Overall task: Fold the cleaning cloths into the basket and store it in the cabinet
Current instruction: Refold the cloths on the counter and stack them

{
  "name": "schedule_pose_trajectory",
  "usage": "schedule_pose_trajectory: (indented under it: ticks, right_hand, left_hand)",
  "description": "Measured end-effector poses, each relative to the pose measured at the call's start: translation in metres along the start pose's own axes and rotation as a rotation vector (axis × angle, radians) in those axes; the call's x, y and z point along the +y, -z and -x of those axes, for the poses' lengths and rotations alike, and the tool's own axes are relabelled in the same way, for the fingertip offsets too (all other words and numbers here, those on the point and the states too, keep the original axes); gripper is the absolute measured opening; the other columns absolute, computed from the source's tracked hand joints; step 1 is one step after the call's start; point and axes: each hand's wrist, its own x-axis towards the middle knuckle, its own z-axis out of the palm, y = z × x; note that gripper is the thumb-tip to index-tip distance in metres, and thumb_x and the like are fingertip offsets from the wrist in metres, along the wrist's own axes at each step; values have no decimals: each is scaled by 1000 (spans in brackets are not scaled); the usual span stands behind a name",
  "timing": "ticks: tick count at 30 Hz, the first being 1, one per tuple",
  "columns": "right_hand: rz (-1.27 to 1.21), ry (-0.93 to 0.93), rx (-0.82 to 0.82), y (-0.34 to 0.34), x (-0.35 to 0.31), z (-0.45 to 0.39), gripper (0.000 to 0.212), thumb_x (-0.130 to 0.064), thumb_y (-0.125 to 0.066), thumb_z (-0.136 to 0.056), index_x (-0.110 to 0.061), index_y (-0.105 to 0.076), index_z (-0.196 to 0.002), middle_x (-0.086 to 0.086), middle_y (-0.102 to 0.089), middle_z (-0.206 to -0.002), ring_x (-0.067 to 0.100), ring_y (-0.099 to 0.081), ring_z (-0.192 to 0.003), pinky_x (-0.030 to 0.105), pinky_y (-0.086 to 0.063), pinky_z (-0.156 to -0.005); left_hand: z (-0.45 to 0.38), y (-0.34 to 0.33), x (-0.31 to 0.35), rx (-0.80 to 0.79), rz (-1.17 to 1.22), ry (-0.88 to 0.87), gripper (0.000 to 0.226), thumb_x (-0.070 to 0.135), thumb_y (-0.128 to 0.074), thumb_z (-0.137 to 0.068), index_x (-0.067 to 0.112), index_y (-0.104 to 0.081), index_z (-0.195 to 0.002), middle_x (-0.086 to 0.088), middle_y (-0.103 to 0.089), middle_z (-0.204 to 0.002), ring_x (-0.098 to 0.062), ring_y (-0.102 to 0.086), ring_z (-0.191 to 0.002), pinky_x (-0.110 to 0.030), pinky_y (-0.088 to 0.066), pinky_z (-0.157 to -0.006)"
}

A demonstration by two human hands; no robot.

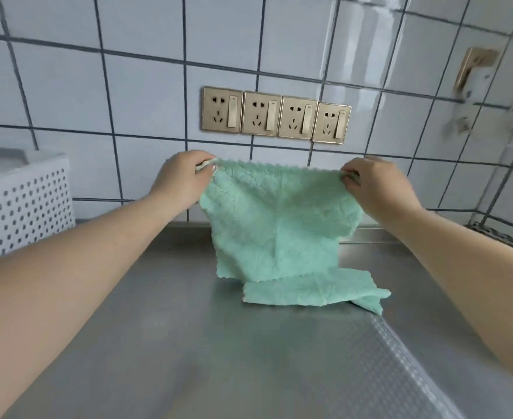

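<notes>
A mint-green cleaning cloth (276, 219) hangs above the steel counter, held up by its two top corners. My left hand (179, 179) pinches the upper left corner and my right hand (376, 186) pinches the upper right corner. The cloth's lower edge touches a second mint-green cloth (312, 290), which lies crumpled flat on the counter just below. A white perforated basket (22, 204) stands at the far left against the wall, only partly in view.
The steel counter (173, 343) stretches toward me, with a textured clear mat (412, 367) on its right part. A row of gold wall sockets (276, 116) sits on the tiled wall behind the cloth. A gold hook (473, 68) hangs at the upper right.
</notes>
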Motion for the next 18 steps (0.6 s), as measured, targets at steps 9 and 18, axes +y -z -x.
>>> schedule_pose_trajectory:
  ticks: [9, 18]
  right_hand:
    - [9, 28, 40, 124, -67, 5, 21, -24, -54, -91, -14, -66, -107, 10, -66, -101, 31, -60, -90, 34, -49, -73]
    - [-317, -289, -360, 130, -90, 4, 5, -16, -56, -92, -17, -61, -94, 6, -69, -76, 13, -67, -57, 23, -58, -54]
  left_hand:
    - [5, 129, 62, 85, -57, 28, 19, 24, -60, -90, 9, -69, -96, -10, -64, -82, -24, -52, -72, -26, -36, -58]
    - [23, 164, 48, -201, 263, 361, 22, 9, -60, -90, 6, -62, -112, -11, -51, -100, -16, -57, -72, -19, -57, -57]
